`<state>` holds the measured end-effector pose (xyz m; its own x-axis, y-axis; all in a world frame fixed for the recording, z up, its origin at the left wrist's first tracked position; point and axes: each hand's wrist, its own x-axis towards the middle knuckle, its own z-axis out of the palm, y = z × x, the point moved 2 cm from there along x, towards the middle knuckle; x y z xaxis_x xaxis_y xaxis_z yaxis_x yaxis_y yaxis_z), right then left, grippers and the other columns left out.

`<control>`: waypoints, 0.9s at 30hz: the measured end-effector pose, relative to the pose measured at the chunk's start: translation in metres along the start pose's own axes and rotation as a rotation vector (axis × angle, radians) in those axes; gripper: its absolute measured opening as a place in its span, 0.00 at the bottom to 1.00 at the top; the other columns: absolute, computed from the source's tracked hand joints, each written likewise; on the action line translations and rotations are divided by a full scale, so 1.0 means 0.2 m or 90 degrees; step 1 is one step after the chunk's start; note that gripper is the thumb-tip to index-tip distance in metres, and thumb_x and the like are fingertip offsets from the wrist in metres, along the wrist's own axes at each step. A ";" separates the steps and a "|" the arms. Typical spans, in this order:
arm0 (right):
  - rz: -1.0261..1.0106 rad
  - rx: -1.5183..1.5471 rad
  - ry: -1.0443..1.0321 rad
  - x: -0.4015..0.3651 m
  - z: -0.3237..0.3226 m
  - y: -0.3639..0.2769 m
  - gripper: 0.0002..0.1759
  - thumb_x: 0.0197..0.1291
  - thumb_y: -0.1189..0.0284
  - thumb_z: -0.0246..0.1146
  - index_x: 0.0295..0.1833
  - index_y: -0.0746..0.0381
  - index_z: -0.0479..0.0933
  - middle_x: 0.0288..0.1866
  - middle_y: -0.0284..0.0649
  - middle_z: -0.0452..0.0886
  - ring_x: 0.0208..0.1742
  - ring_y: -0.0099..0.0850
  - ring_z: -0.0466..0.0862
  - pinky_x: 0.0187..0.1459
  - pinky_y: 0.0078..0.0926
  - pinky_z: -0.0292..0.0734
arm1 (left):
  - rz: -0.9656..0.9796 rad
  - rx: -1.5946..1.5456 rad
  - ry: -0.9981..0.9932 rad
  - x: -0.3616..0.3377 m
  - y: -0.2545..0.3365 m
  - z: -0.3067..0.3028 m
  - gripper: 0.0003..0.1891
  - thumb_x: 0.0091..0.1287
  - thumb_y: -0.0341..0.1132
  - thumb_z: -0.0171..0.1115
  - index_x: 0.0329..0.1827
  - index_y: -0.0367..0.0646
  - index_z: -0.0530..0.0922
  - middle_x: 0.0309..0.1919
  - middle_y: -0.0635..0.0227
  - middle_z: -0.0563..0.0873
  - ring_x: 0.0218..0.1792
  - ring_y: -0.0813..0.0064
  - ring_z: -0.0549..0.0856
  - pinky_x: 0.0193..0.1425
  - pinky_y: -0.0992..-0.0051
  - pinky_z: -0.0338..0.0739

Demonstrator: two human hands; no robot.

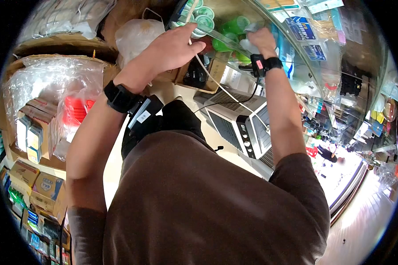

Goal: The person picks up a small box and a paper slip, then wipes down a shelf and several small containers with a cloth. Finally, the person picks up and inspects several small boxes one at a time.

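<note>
My left hand [174,49] is at the front edge of a glass shelf, index finger and thumb apart, with nothing held. A white cord [208,75] runs down beside its fingertips. Right by it stand several round tubs with green-and-white lids [204,23]. Farther right, my right hand [262,40] reaches in over the glass, its fingers closed on a crumpled greyish-white cloth [248,45]. Next to that cloth lie bright green rolled or cylindrical items [235,25]. Both wrists carry black straps with small devices.
Below the shelf stands a grey appliance with knobs [246,137], near an open cardboard box [216,70]. Plastic-wrapped goods and red items [75,110] fill a carton at left. Packaged goods [300,28] hang at upper right. A person [327,153] is far off at right.
</note>
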<state>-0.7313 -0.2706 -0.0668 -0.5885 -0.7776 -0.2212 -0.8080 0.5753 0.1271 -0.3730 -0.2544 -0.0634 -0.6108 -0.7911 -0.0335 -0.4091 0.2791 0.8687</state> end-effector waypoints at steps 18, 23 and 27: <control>-0.091 0.171 0.109 -0.21 0.13 0.05 0.30 0.59 0.52 0.69 0.56 0.66 0.84 0.61 0.61 0.84 0.61 0.58 0.85 0.65 0.47 0.79 | -0.023 -0.023 -0.037 0.02 0.02 -0.02 0.33 0.76 0.46 0.65 0.79 0.39 0.68 0.56 0.48 0.88 0.53 0.59 0.88 0.60 0.65 0.81; -0.071 0.145 0.103 0.05 0.24 0.06 0.32 0.57 0.54 0.72 0.63 0.61 0.83 0.67 0.56 0.82 0.73 0.55 0.75 0.75 0.49 0.66 | -0.025 -0.040 -0.039 0.02 0.01 -0.01 0.32 0.76 0.44 0.64 0.78 0.39 0.69 0.56 0.50 0.88 0.54 0.60 0.88 0.62 0.66 0.81; -0.122 0.106 0.249 0.31 0.32 0.07 0.33 0.56 0.49 0.73 0.60 0.61 0.85 0.56 0.57 0.87 0.60 0.56 0.85 0.63 0.48 0.80 | -0.024 -0.041 -0.034 0.01 0.01 -0.02 0.32 0.76 0.44 0.65 0.77 0.39 0.69 0.57 0.51 0.87 0.54 0.60 0.88 0.62 0.66 0.81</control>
<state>-0.7772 -0.2945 -0.1397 -0.4210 -0.8929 0.1595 -0.9067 0.4195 -0.0443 -0.3724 -0.2579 -0.0592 -0.6320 -0.7695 -0.0921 -0.3898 0.2128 0.8960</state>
